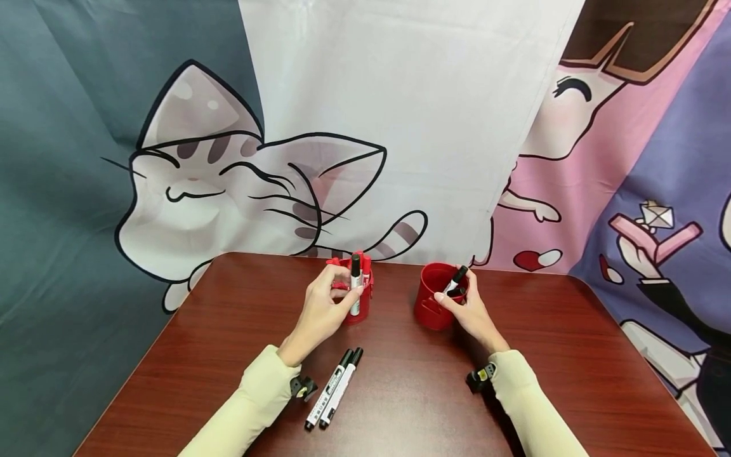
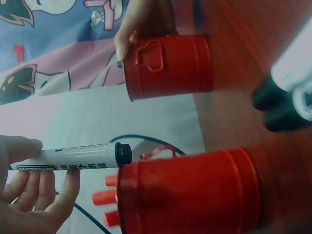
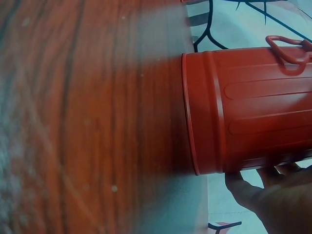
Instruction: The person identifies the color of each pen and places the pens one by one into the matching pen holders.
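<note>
My left hand (image 1: 325, 304) pinches a white whiteboard marker (image 2: 78, 157) between thumb and fingers. In the head view the marker stands upright, black cap on top, overlapping the left red bucket (image 1: 364, 312). Red markers (image 2: 105, 197) stick out of that bucket's mouth, close to the held marker's lower end in the left wrist view. My right hand (image 1: 469, 314) grips the right red bucket (image 1: 429, 304) near its rim, thumb at the front and fingers round the side. Black-capped markers (image 1: 455, 279) lean inside this bucket, partly hidden by the hand.
Two white markers with black caps (image 1: 337, 387) lie side by side on the brown table (image 1: 400, 406), between the forearms. A cartoon-printed cloth (image 1: 411, 127) hangs behind the table's far edge. Both buckets stand near that edge, a short gap apart.
</note>
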{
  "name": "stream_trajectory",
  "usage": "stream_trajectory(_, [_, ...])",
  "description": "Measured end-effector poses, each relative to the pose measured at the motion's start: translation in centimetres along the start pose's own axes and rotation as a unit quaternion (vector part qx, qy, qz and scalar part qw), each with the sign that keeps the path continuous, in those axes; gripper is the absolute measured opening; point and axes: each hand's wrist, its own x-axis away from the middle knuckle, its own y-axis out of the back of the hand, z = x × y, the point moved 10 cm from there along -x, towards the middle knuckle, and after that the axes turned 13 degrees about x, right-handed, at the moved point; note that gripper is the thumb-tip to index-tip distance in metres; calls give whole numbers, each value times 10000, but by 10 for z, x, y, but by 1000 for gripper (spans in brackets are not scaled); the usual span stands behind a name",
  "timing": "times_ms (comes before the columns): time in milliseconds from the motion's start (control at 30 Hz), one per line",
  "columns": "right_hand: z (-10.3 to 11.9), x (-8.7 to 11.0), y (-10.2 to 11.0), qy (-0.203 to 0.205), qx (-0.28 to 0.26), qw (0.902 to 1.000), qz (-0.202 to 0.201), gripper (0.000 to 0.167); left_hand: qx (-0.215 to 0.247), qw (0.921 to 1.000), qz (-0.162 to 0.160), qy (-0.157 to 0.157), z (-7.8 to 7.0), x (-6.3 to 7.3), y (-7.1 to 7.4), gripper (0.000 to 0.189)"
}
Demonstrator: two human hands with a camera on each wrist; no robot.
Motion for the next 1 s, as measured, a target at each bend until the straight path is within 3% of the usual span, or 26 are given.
stream_trajectory(300, [1, 0, 0, 19, 26, 10000, 14, 75, 169, 9996, -51, -223, 18, -25, -25, 25])
stream_trajectory(733, [1, -1, 0, -51, -62, 9999, 65, 76, 364, 9992, 31, -152, 28, -53, -72, 24])
stream_trajectory(1000, [-21, -8, -1, -18, -108, 9999, 14, 79, 380, 9990, -1, -243, 30, -67, -98, 22])
